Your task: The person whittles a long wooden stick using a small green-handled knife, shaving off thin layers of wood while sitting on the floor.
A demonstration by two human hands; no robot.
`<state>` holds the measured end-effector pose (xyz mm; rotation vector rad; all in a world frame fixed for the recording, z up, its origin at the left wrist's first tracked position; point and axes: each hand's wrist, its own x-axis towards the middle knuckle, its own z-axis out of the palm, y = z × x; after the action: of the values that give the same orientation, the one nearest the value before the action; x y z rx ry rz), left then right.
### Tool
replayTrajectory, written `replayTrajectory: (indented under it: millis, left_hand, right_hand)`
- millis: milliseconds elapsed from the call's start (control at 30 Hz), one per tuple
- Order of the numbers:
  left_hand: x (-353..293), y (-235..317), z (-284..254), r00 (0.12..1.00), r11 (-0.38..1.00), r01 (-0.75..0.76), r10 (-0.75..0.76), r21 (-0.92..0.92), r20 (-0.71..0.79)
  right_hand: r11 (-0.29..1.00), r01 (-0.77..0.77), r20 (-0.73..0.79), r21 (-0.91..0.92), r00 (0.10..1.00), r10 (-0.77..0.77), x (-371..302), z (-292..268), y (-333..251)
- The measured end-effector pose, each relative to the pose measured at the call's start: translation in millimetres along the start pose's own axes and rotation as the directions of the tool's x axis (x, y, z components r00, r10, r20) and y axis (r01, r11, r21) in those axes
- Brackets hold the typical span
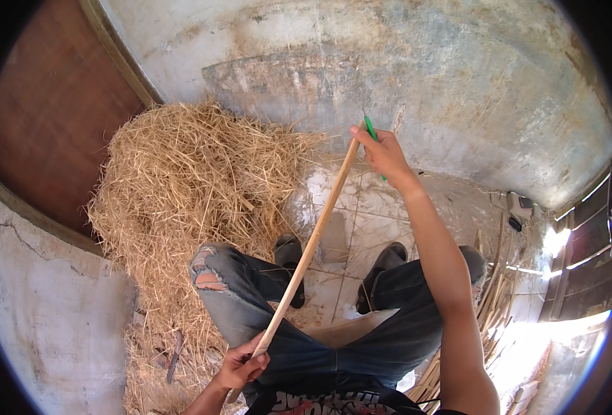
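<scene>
A long, narrow wooden strip (311,249) slants across the middle, from low beside my lap up toward the wall. My left hand (242,364) is closed around its near end, with a short bit of the strip poking out below the fingers. At the far end, my right hand (387,153) pinches the strip's tip between thumb and fingers. The same hand also holds a slim green tool (370,128) with a thin pointed tip; whether it is a pen or a knife I cannot tell. Its other end shows under my palm.
A big heap of straw (195,166) lies to the left, by a brown door panel (57,104). A knife-like tool (175,356) rests on the straw. Loose wooden sticks (496,290) lie to the right. A stained wall (416,62) stands ahead, above the tiled floor (375,232).
</scene>
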<state>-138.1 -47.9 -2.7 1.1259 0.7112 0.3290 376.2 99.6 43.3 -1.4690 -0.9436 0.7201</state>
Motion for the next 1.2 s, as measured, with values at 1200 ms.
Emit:
replayTrajectory:
  millis: [1200]
  left_hand:
    - [-14, -23, -2, 0.999, 0.998, 0.043, -0.044, -0.037, -0.031]
  right_hand:
    - [0.614, 0.251, 0.246, -0.748, 0.965, -0.094, -34, 6, 4]
